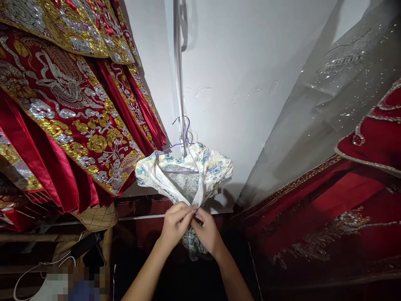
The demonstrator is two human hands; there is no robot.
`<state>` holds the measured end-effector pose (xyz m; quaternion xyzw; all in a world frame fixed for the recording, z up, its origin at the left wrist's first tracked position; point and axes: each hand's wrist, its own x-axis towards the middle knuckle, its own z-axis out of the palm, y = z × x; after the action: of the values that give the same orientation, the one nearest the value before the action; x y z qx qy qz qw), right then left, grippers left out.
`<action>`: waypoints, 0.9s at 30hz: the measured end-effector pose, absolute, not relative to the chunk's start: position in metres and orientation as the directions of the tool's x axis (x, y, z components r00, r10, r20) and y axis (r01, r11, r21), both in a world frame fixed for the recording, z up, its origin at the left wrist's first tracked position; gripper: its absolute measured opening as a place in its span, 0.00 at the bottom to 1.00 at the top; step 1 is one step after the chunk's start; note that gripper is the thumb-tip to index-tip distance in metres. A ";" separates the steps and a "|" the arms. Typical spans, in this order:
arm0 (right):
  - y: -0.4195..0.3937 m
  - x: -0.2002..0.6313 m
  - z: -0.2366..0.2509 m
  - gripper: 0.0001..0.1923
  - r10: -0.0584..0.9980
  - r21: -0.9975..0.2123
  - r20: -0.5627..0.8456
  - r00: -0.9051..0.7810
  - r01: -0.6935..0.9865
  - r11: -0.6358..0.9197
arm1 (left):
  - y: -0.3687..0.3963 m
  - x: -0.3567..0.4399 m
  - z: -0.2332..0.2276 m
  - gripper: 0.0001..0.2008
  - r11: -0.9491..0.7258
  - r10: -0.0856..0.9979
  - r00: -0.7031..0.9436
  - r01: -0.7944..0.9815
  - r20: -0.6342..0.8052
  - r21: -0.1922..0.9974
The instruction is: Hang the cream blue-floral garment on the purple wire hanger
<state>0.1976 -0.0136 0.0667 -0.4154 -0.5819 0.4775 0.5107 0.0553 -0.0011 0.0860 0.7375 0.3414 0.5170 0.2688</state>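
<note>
A white dress (216,167) with blue and yellow flowers hangs in front of me on a thin purple hanger (188,129). Its neckline makes a V, and the hanger's lower bar shows inside the opening. My left hand (177,221) is closed, thumb and fingers pinching the front edge at the bottom of the V. Close beside it, my right hand (205,230) pinches the cloth at the same spot. The fingertips nearly meet there; any button or fastener between them is too small to make out. Below my hands the dress hangs gathered, partly hidden.
Red garments with gold and silver embroidery (94,121) hang at the left. A sheer sparkling gown (313,104) and a red beaded garment (369,167) hang at the right. A pale pole (177,62) runs up the wall. A wooden rack (108,246) with cables stands lower left.
</note>
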 end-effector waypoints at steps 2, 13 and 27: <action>-0.013 0.199 0.067 0.10 0.973 -0.979 0.197 -0.118 0.036 0.202 | 0.006 0.055 0.092 0.11 -0.646 0.763 0.156 0.222 0.627 0.730; -0.024 0.202 0.045 0.14 0.988 -0.977 0.093 -0.124 0.182 0.115 | 0.098 0.050 0.194 0.05 -0.748 0.606 -0.104 0.263 0.788 0.610; 0.005 0.209 0.113 0.14 0.793 -0.594 -0.189 -0.579 0.711 0.377 | 0.102 0.027 0.212 0.06 -0.748 0.594 -0.130 0.273 0.794 0.605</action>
<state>0.2092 0.0046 0.1129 -0.4543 -0.8274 0.3240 0.0636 0.0266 0.1018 0.2124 0.6488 0.3343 0.6732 0.1191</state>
